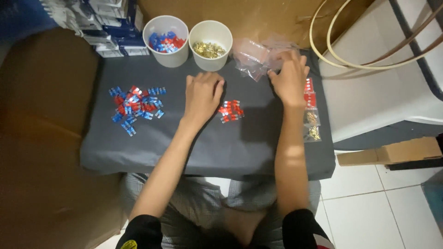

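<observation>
- The left hand (202,94) rests knuckles-up on the dark grey bench (138,152), fingers curled loosely; it grips nothing that shows, and sits just beside a small cluster of red plastic pieces (231,111).
- The right hand (290,78) lies over the edge of a heap of small clear plastic bags (256,57), fingers bent onto them; blur hides whether a bag is actually pinched.
- A larger spread of red and blue plastic pieces (136,108) lies well apart, toward the left of the bench.
- At the back stand two white cups: the left cup (166,40) holds red and blue pieces, the right cup (210,44) holds small brass-coloured metal parts.
- Filled little bags (311,115), some with red pieces and some with brass parts, lie in a row at the right edge, under the right wrist.
- Judgement: picking a bag goes best if one is peeled off the heap by its open end, without dragging the rest, while the left hand keeps the small red cluster gathered close so that none scatter.
</observation>
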